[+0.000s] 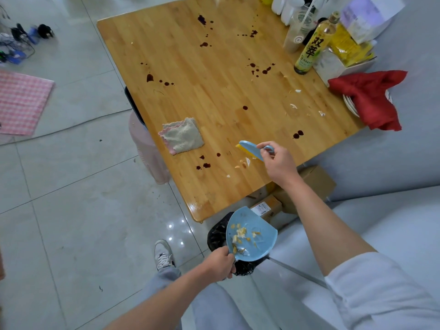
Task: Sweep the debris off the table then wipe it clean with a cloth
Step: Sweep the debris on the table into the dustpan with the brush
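The right hand (278,163) curls its fingers around the handle of a small light-blue hand brush with yellow bristles (250,148), holding it low over the near part of the light wooden table (190,67). The bristle end points away from the hand, toward the table's middle. Just below the brush, a few pale and yellowish scraps of debris (245,161) lie on the wood, close beside the right hand's knuckles. More white scraps (295,106) are scattered farther off, well apart from the hand, toward the crumpled red cloth (371,101) that drapes over white plates at the table's right edge.

The left hand (220,263) grips the handle of a light-blue plastic dustpan (259,234), fingers wrapped tightly around it. The pan sits below the table's near corner, off the tabletop, above a black bin bag (217,234), and carries a small heap of yellow and white scraps.

A folded beige wiping cloth with pink edging (182,135) lies flat on the table, left of the brush and apart from both hands. Dark reddish-brown drips (204,44) spot the wood in many places. A green-labelled bottle (312,51) stands among clutter at the far right corner.
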`<control>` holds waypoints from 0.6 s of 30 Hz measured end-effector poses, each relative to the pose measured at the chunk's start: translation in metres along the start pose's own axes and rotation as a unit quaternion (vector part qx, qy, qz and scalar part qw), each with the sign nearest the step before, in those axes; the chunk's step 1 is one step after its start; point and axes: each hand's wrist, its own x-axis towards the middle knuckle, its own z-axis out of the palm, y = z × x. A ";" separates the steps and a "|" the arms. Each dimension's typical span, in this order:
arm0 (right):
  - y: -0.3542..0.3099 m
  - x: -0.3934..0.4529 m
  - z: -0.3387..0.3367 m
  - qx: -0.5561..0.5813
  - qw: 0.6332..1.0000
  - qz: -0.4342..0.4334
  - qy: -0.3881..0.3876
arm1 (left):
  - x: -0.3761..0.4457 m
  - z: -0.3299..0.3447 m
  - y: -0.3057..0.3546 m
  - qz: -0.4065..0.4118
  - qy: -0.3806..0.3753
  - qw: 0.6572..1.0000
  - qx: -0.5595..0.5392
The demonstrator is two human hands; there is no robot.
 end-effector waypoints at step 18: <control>-0.013 -0.046 -0.002 -0.033 0.992 0.001 -0.122 | 0.053 -0.009 0.003 -0.021 0.022 0.989 -0.143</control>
